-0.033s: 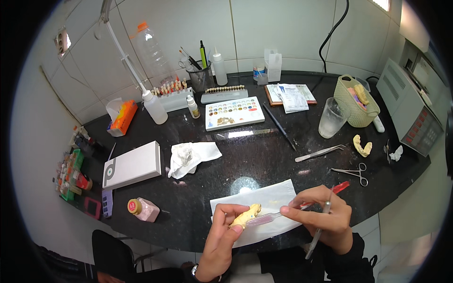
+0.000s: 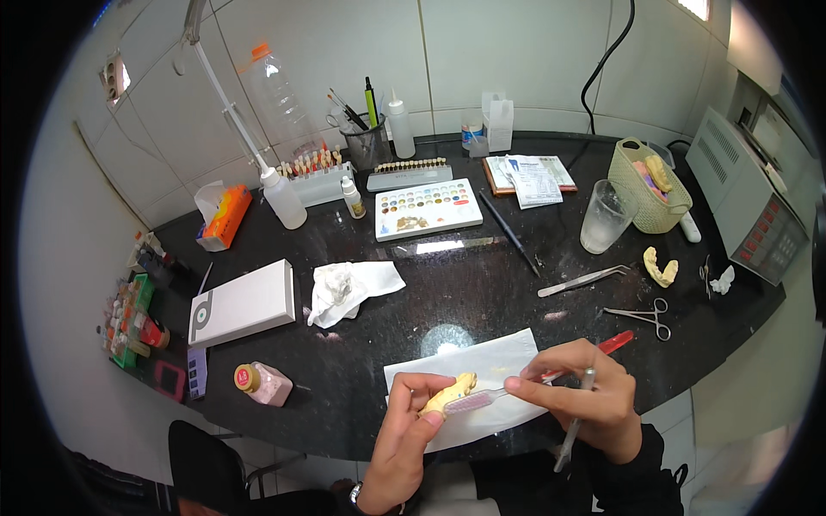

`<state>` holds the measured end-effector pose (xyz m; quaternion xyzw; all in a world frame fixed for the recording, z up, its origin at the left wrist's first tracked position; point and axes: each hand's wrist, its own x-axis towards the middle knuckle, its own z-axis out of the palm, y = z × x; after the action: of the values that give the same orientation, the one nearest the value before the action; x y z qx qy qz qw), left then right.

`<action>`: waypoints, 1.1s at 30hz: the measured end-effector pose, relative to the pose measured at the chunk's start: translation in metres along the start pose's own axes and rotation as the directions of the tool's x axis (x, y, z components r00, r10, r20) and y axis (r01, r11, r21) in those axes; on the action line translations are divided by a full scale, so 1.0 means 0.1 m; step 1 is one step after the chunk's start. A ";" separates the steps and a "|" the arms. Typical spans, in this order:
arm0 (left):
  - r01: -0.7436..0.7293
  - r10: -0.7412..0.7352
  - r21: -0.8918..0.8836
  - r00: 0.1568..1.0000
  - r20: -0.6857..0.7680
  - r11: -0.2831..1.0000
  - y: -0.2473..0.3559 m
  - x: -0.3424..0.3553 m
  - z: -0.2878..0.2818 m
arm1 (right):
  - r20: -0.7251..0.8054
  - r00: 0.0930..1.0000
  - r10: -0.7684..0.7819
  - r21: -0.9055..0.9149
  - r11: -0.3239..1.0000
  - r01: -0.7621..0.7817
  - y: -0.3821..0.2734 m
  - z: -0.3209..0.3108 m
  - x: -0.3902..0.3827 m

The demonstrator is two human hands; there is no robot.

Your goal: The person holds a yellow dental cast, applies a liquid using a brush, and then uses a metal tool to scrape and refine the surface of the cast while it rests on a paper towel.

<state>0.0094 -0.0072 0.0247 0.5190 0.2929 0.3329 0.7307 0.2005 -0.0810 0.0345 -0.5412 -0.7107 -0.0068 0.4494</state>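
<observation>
In my left hand (image 2: 400, 430) a small yellow plaster dental model (image 2: 449, 395) is pinched between thumb and fingers. My right hand (image 2: 589, 391) grips a toothbrush, its pinkish bristle head (image 2: 471, 402) lying against or right beside the model; whether they touch is hard to tell. A red handle end (image 2: 616, 342) shows past the knuckles, in line with the brush. Tucked among the same fingers is a slim grey rod-like tool (image 2: 571, 443), pointing down toward me. Beneath both hands lies a white paper sheet (image 2: 514, 348) on the black counter.
Tweezers (image 2: 581, 281), locking forceps (image 2: 656, 318) and a yellow dental arch model (image 2: 660, 267) lie to the right. A clear cup (image 2: 605, 219) stands behind them. Leftward are a pink-filled bottle (image 2: 265, 384), a white box (image 2: 243, 305) and crumpled tissue (image 2: 340, 288). A paint palette (image 2: 428, 209) lies farther back.
The toothbrush and my right hand have shifted very slightly to the left along the model. My left hand keeps its hold, and the rest of the counter looks the same.
</observation>
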 end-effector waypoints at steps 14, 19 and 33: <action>-0.053 0.053 0.009 0.998 -0.035 0.999 0.03 -0.01 0.11 | 0.003 0.999 0.045 0.028 0.999 -0.045 0.00 -0.04 -0.04; -0.083 0.081 -0.068 0.996 -0.031 0.994 0.04 -0.03 0.04 | -0.019 0.994 0.108 -0.043 0.993 -0.108 0.09 -0.15 -0.11; -0.056 0.055 -0.246 0.998 -0.011 0.968 -0.08 -0.02 0.06 | -0.267 0.852 0.451 -0.367 0.770 -0.522 0.48 -0.31 -0.37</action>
<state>0.0139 -0.0145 0.0189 0.4316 0.2363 0.3882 0.7792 0.2583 -0.1050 0.0060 -0.7891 -0.4874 -0.0892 0.3629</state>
